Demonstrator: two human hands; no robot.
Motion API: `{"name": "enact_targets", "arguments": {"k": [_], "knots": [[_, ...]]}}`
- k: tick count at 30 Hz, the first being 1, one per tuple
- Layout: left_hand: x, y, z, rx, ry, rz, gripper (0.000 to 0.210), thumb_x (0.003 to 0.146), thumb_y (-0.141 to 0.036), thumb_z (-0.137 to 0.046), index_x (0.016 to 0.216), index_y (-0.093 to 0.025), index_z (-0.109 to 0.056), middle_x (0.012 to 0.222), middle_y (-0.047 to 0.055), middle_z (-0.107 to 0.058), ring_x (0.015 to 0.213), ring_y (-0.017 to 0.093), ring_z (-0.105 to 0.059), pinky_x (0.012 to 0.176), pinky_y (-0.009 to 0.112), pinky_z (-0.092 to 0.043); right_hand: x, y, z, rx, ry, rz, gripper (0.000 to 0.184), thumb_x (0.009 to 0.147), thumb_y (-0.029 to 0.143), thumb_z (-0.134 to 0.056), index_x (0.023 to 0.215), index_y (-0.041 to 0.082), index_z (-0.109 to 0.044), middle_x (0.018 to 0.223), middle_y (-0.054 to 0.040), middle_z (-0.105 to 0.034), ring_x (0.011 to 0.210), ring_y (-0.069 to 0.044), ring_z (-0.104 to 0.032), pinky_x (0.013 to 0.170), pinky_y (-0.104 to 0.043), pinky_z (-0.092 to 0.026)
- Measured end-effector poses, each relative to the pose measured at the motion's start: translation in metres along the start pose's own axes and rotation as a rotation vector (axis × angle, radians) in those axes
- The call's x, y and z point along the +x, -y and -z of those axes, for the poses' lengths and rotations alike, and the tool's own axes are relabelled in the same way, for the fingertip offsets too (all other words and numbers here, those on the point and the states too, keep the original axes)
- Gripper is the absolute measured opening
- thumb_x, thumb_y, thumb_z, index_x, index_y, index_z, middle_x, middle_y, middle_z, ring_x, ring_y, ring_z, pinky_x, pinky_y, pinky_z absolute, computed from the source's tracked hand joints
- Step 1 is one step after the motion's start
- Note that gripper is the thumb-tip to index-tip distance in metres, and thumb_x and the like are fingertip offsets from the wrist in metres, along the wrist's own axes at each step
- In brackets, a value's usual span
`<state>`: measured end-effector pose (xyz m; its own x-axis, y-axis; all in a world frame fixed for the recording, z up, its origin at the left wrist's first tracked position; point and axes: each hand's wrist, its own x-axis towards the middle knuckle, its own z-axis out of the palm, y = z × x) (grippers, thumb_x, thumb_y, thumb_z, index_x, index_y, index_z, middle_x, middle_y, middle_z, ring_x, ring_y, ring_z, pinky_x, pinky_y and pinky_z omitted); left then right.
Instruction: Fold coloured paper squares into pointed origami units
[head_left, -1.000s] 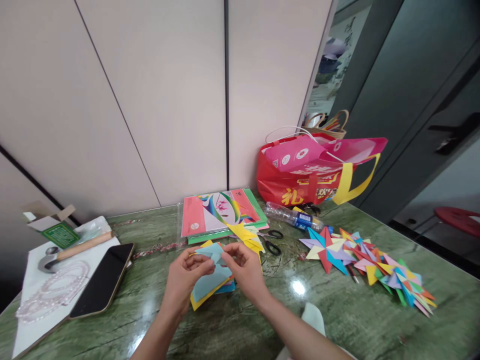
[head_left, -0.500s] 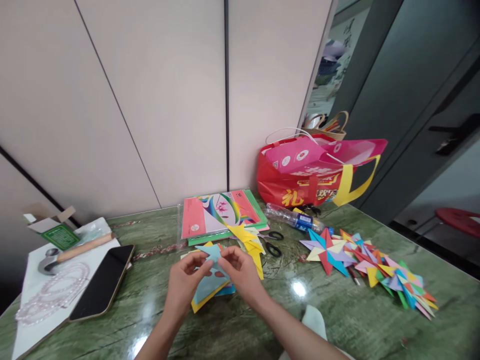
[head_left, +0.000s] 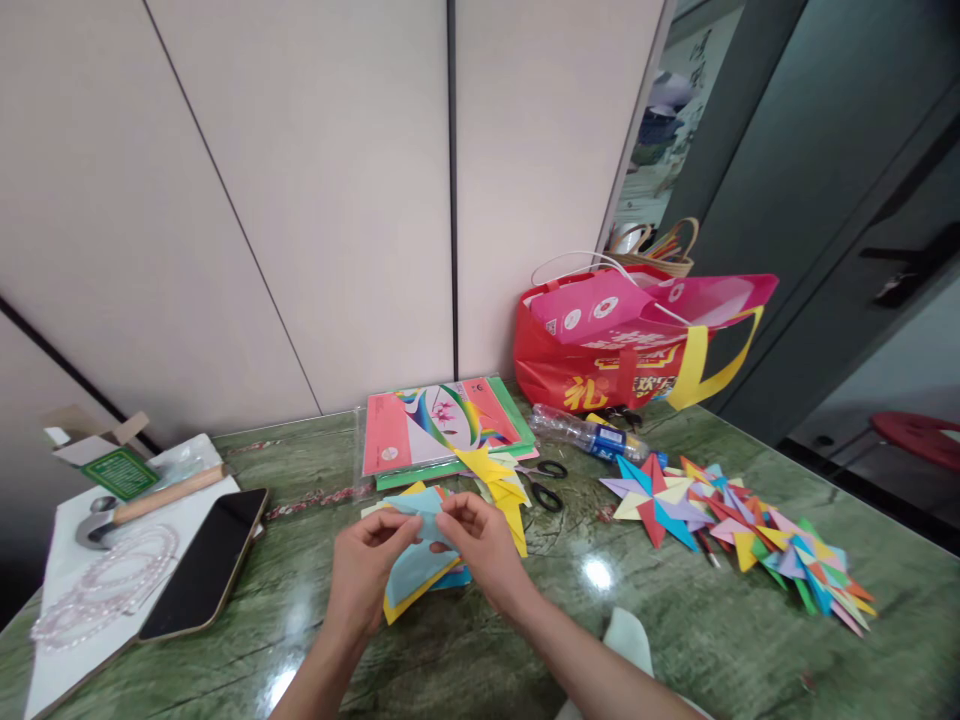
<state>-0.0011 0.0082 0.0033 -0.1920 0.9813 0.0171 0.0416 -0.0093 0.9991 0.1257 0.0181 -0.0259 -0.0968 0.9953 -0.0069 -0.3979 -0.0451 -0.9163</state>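
Observation:
Between my two hands is a small folded piece of light blue paper (head_left: 426,503). My left hand (head_left: 373,560) pinches its left side, and my right hand (head_left: 478,545) pinches the right side. Fingers hide part of the folds. Just beneath lies a stack of coloured paper squares (head_left: 412,577), with light blue on top and yellow sticking out under it. Folded yellow paper pieces (head_left: 499,485) rest beside my right hand. Black-handled scissors (head_left: 546,495) lie a little farther right.
Behind the stack is a paper pack (head_left: 420,430). Folded paper stars (head_left: 652,500) spread along the right, near a plastic bottle (head_left: 585,432) and a red bag (head_left: 577,350). On the left are a phone (head_left: 206,565), a hammer (head_left: 165,495), beaded strands (head_left: 112,590) and a small box (head_left: 112,465).
The blue paper's upper part now looks flatter and wider between my fingers, where it stood as a point before. My hands have barely shifted.

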Motion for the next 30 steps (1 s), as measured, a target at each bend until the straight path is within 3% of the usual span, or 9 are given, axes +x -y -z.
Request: {"name": "enact_targets", "arguments": {"k": [5, 14, 23, 30], "knots": [[-0.0017, -0.0022, -0.0015, 0.056, 0.015, -0.022, 0.016, 0.053, -0.028, -0.073, 0.052, -0.014, -0.066, 0.054, 0.002, -0.062, 0.054, 0.015, -0.056, 0.053, 0.023, -0.045, -0.0010, 0.0006, 0.0010, -0.100, 0.046, 0.043, 0.027, 0.066, 0.041, -0.064, 0.073, 0.015, -0.059, 0.068, 0.0001, -0.055, 0.064, -0.012, -0.055, 0.051, -0.023, -0.053], [-0.0043, -0.0053, -0.0029, 0.033, 0.036, 0.023, 0.014, 0.055, -0.026, -0.072, 0.054, -0.015, -0.064, 0.051, 0.001, -0.064, 0.053, 0.016, -0.060, 0.054, 0.023, -0.046, -0.0017, 0.0050, 0.0013, -0.155, -0.059, 0.019, 0.030, 0.064, 0.044, -0.065, 0.063, 0.015, -0.059, 0.056, 0.0028, -0.052, 0.052, -0.010, -0.053, 0.044, -0.021, -0.050], [-0.0049, -0.0038, -0.0032, 0.036, 0.017, -0.009, 0.014, 0.056, -0.027, -0.072, 0.054, -0.015, -0.064, 0.052, 0.001, -0.063, 0.053, 0.015, -0.059, 0.054, 0.023, -0.046, -0.0018, 0.0008, 0.0015, -0.079, -0.032, 0.029, 0.032, 0.064, 0.046, -0.065, 0.062, 0.015, -0.058, 0.055, 0.0035, -0.052, 0.051, -0.010, -0.050, 0.047, -0.023, -0.051], [-0.0038, -0.0013, -0.0053, -0.162, -0.060, -0.019, 0.025, 0.052, -0.022, -0.074, 0.067, -0.018, -0.053, 0.054, -0.006, -0.060, 0.049, 0.010, -0.055, 0.051, 0.021, -0.046, -0.0021, 0.0002, 0.0023, -0.170, -0.053, 0.029, 0.027, 0.065, 0.042, -0.065, 0.061, 0.016, -0.059, 0.049, 0.0043, -0.047, 0.045, -0.008, -0.042, 0.038, -0.018, -0.036]]}}
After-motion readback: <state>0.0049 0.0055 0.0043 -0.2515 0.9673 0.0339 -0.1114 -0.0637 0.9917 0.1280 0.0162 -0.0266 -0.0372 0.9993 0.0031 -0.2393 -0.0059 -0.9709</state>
